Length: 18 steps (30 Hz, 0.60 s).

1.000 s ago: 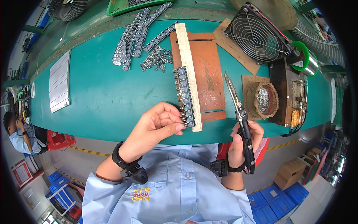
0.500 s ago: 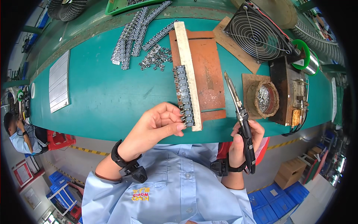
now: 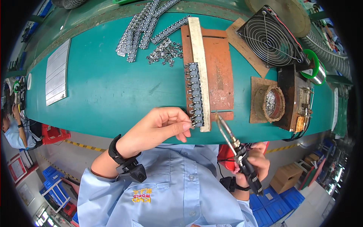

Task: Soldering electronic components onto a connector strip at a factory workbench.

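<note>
Right of the white bar (image 3: 198,49), my right hand (image 3: 259,162) gripped a soldering iron (image 3: 247,168); left of it, my left hand (image 3: 162,126) curled, grip unclear, at the lined-up component strip (image 3: 194,90), loose metal pieces (image 3: 166,52) apparently unfitted.

Soldering iron (image 3: 246,165): shiny metal shaft (image 3: 231,135); green tabletop (image 3: 113,87): smooth.

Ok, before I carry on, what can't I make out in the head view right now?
All in the head view:
Left hand: whether it grips the near end of the component row is too small to tell, partly covered by the hand itself.
Right hand: partly hidden behind the soldering iron.
Green tray: cut off by the upper edge, contents not shown.
Loose metal parts: too small and overlapping to count.
</note>
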### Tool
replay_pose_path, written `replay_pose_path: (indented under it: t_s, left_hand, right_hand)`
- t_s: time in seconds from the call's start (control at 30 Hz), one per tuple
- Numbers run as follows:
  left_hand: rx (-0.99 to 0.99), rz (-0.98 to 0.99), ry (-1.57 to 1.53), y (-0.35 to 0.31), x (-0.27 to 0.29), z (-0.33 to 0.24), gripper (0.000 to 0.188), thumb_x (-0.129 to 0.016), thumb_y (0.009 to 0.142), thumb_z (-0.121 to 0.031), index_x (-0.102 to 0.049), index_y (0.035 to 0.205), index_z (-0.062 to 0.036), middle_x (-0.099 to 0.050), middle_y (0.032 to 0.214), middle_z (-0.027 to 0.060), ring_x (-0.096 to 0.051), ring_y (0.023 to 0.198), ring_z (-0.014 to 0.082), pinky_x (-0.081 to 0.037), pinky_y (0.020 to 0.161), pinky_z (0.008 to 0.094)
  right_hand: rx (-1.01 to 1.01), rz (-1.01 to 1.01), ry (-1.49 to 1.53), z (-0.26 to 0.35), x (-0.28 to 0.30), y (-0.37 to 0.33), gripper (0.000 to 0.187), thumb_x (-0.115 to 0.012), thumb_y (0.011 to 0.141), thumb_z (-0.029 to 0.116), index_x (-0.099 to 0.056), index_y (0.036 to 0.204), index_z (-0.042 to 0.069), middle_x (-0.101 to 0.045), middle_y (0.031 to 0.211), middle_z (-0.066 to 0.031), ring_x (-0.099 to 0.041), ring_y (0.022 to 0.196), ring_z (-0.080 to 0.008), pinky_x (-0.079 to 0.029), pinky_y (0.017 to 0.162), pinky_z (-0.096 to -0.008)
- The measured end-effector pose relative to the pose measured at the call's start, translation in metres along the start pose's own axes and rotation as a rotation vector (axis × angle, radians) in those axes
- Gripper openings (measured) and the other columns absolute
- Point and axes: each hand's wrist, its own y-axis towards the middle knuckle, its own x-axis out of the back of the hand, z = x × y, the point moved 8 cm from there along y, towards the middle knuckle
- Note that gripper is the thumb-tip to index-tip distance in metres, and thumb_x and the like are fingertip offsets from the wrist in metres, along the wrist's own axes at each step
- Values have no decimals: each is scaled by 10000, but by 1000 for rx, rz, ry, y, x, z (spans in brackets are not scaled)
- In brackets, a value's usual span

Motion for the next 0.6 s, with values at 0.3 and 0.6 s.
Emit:
replay_pose_path:
  t_s: [0.3,0.6]
  left_hand:
    - [-7,69,-50,2,-1,2,164,-516,890,-160,-542,894,2,-590,808,46,-571,724,105,-470,673,229]
    - [-39,79,-57,2,0,2,180,-522,888,-173,-543,896,6,-590,807,52,-571,721,108,-472,671,233]
  right_hand:
    - [16,186,-78,19,-17,7,354,-738,635,280,-540,853,83,-595,585,-51,-559,507,-183,-359,711,-356]
    - [-11,194,-124,19,-23,8,395,-694,662,391,-530,851,87,-568,561,-28,-530,504,-153,-347,754,-366]
